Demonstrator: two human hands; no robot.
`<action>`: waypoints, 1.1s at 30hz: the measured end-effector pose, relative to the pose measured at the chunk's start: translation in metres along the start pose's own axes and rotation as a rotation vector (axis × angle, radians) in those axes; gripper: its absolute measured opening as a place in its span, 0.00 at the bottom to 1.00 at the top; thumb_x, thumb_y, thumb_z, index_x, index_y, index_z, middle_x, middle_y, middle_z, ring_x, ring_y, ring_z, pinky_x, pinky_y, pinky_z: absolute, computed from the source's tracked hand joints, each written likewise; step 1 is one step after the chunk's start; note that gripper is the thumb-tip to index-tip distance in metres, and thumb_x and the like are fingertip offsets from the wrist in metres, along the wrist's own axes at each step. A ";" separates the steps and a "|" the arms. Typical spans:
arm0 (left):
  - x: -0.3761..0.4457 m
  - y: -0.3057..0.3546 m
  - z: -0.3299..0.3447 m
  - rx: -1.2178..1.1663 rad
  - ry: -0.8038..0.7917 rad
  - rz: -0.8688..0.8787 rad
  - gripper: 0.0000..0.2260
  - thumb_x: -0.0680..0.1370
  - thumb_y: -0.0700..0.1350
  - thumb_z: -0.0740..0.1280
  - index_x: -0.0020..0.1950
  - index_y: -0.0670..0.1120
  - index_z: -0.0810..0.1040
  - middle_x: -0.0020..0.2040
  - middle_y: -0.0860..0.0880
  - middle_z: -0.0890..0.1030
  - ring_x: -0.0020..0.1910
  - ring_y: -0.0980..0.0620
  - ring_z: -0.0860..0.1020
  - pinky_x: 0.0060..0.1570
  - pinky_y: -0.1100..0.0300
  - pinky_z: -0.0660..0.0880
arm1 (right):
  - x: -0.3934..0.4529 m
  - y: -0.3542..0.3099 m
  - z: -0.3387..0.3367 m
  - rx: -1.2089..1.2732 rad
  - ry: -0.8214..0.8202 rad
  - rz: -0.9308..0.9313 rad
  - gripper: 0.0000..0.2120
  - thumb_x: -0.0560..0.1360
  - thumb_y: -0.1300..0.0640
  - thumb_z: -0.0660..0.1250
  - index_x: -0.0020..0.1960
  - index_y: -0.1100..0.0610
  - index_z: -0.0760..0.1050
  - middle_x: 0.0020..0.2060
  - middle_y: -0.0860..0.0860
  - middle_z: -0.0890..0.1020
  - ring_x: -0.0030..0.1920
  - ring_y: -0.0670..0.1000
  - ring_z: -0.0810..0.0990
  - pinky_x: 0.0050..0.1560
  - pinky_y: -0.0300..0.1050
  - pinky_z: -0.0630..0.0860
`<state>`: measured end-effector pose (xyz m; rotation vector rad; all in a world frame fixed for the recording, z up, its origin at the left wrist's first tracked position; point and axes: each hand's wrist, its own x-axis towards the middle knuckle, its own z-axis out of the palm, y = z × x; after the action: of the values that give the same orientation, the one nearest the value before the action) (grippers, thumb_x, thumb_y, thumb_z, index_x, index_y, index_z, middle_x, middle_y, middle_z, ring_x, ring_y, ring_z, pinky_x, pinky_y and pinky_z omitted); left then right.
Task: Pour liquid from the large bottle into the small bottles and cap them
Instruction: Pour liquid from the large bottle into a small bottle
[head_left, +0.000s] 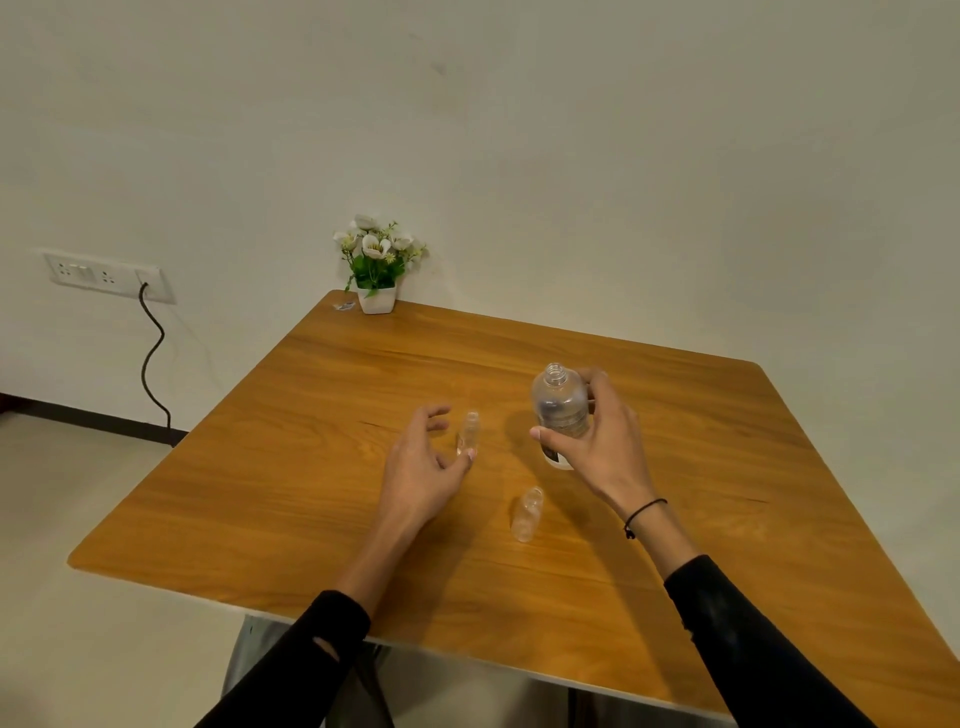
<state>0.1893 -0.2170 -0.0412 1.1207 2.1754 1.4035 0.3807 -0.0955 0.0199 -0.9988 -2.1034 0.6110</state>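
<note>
Big bottle (560, 402), no cap on, is held up over the table (291, 415) by the right hand (592, 441). Left hand (423, 462) is open wide, thumb beside one small bottle (469, 432). Another small bottle (527, 514) stands nearer.

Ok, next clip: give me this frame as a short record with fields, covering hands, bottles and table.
right hand: grip closed around the large bottle, uncapped
left hand: open, thumb at a small bottle
second small bottle: nearer the person, untouched
caps: none seen on any bottle
table: wooden, flower pot at the far corner
</note>
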 end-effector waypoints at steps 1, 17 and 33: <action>-0.008 0.002 -0.003 -0.008 0.047 -0.002 0.27 0.76 0.49 0.78 0.72 0.55 0.72 0.62 0.60 0.78 0.37 0.53 0.83 0.42 0.59 0.83 | -0.002 0.000 -0.001 0.009 0.001 0.006 0.34 0.65 0.44 0.84 0.64 0.47 0.70 0.58 0.44 0.81 0.56 0.49 0.81 0.53 0.49 0.82; -0.067 0.024 0.034 -0.023 -0.225 0.207 0.14 0.78 0.53 0.76 0.63 0.54 0.84 0.45 0.59 0.84 0.40 0.52 0.80 0.42 0.54 0.82 | -0.032 0.007 -0.025 0.028 0.036 0.030 0.34 0.66 0.47 0.84 0.66 0.48 0.71 0.58 0.43 0.80 0.58 0.48 0.79 0.54 0.44 0.77; -0.037 0.042 0.026 -0.035 -0.033 0.343 0.11 0.77 0.53 0.76 0.56 0.51 0.83 0.48 0.57 0.84 0.49 0.63 0.81 0.48 0.72 0.74 | -0.038 0.009 -0.017 -0.294 -0.036 -0.065 0.39 0.70 0.52 0.81 0.76 0.41 0.67 0.67 0.44 0.73 0.66 0.49 0.68 0.60 0.58 0.77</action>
<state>0.2479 -0.2202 -0.0222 1.5479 1.9946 1.5377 0.4150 -0.1188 0.0091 -1.0791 -2.2924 0.2926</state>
